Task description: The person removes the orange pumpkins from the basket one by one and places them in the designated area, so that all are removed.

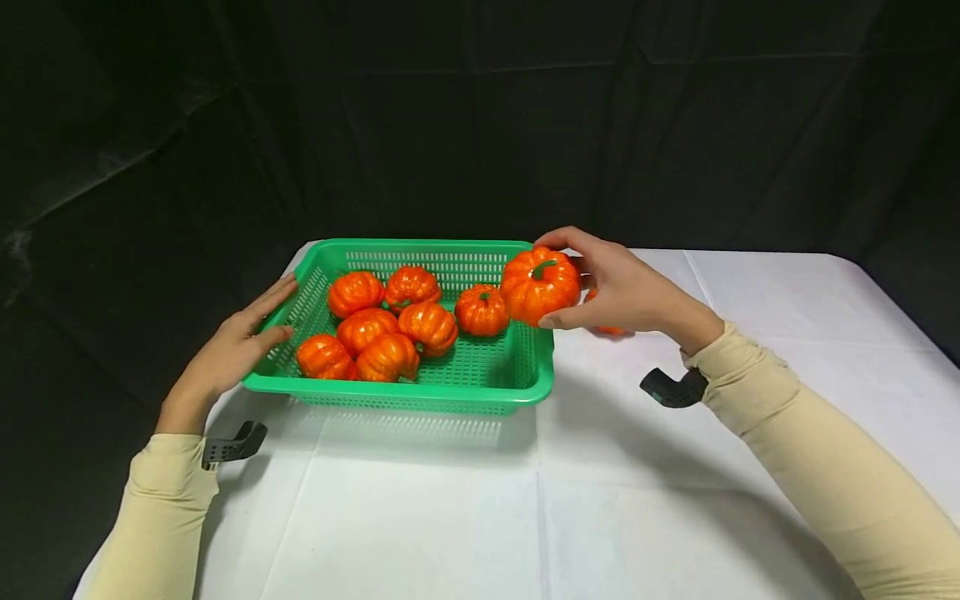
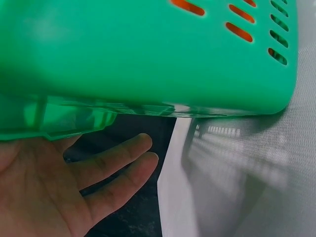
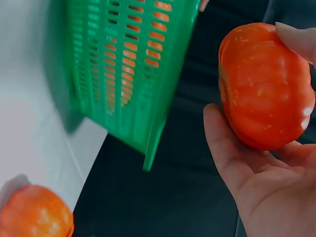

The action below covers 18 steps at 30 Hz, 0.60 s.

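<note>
My right hand (image 1: 626,287) holds a shiny orange pumpkin (image 1: 540,292) with a green stem, thumb on the near side and fingers on the far side. The pumpkin is raised over the right end of a green plastic basket (image 1: 420,390). In the right wrist view, thumb and fingers pinch the pumpkin (image 3: 266,89) beside the basket wall (image 3: 170,98). Several similar pumpkins (image 1: 427,327) lie inside the basket, mostly toward its left. My left hand (image 1: 236,342) rests against the basket's left rim; the left wrist view shows straight fingers (image 2: 126,182) under it.
Another orange pumpkin (image 1: 611,331) lies on the white-covered table (image 1: 787,333), right of the basket and partly hidden behind my right hand. A black cloth (image 1: 480,125) hangs behind the table. Black camera mounts (image 1: 671,389) sit on both wrists.
</note>
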Motion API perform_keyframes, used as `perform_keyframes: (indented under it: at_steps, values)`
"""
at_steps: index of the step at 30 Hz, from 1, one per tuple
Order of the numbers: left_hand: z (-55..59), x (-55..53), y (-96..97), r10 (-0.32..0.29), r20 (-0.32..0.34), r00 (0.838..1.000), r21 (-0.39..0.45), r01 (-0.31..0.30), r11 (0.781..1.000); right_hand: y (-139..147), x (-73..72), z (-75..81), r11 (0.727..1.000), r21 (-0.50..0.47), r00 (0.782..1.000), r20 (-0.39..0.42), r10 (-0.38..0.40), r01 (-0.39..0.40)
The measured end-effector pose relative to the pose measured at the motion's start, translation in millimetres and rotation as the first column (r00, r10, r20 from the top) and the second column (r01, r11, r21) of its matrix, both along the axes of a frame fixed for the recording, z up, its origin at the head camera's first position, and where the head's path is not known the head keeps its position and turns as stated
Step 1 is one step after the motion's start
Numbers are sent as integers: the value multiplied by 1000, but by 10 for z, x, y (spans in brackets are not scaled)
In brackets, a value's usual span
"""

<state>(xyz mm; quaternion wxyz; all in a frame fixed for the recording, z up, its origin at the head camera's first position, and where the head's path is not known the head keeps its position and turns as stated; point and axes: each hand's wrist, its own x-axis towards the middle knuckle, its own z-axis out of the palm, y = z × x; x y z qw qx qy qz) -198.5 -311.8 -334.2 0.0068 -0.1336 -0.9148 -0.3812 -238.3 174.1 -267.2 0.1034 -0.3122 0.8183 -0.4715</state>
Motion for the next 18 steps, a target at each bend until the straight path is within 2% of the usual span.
perform_keyframes:
  at_steps: [4, 6, 12, 18]
  values:
    - [-8, 1, -3, -4, -2, 1000, 1, 4, 1000, 180, -6, -19, 996, -75, 998, 4, -57, 57]
    - [-14, 1, -9, -6, -6, 1000, -1, 6, 1000, 267, -15, -43, 990, -83, 993, -13, -114, 113]
    - [-26, -5, -13, -15, -17, 1000, 0, 15, 1000, 534, -44, -153, 960, -26, 961, -12, -278, 278]
    - [-21, -18, -10, -14, -16, 1000, 3, 14, 1000, 795, -72, -266, 925, 9, 925, -12, -379, 379]
